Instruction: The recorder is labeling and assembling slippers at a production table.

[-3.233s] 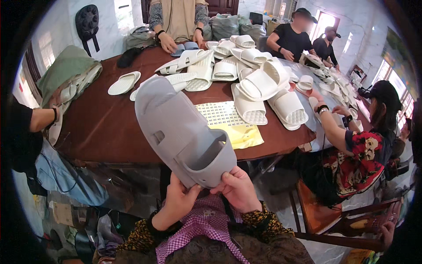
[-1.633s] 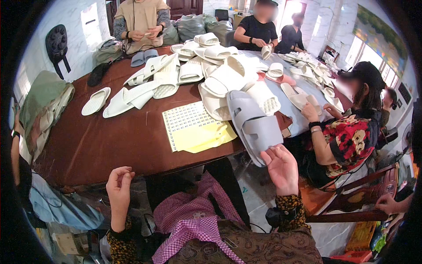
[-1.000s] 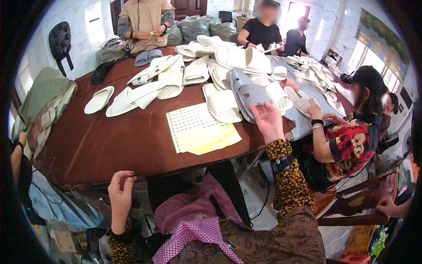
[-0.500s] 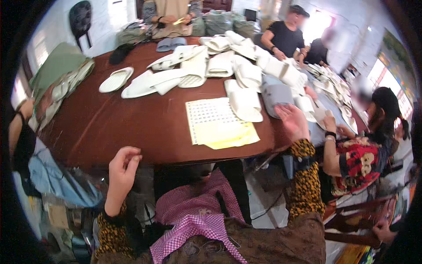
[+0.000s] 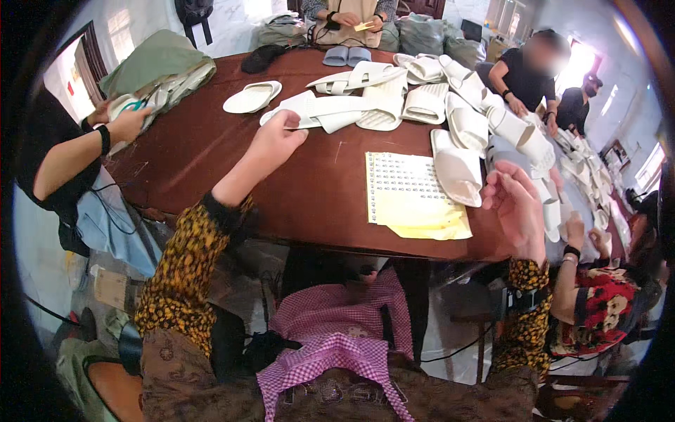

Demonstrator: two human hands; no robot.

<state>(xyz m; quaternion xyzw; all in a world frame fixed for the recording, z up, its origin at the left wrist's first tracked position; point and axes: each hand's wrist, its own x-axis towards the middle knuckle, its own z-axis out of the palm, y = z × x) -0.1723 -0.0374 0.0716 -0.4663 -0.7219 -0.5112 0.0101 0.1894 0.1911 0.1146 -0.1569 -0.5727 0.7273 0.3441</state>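
Note:
Stretched over the brown table [image 5: 330, 190], my left hand [image 5: 278, 144] has its fingers closed on the near edge of a white slipper [image 5: 302, 107] lying at the pile's left end. My right hand [image 5: 520, 207] is raised at the table's right side, fingers loosely bent and apart, nothing in it. Close to its fingertips lies another white slipper [image 5: 455, 167], overlapping the corner of a yellow-backed sheet of printed stickers [image 5: 404, 179]. A grey slipper [image 5: 499, 151] is partly hidden behind that hand.
More white slippers [image 5: 425, 102] spread across the far middle and right. A single slipper [image 5: 252, 97] lies apart, and grey slippers [image 5: 346, 56] sit at the back. On the left a person's hand [image 5: 128, 125] holds scissors beside a sack [image 5: 155, 67]. Other people work opposite and at right.
My left hand has moved forward from the table's front edge to the white slipper. My right hand's fingers have bent more, and the hand sits lower beside the grey slipper. The view has swung left.

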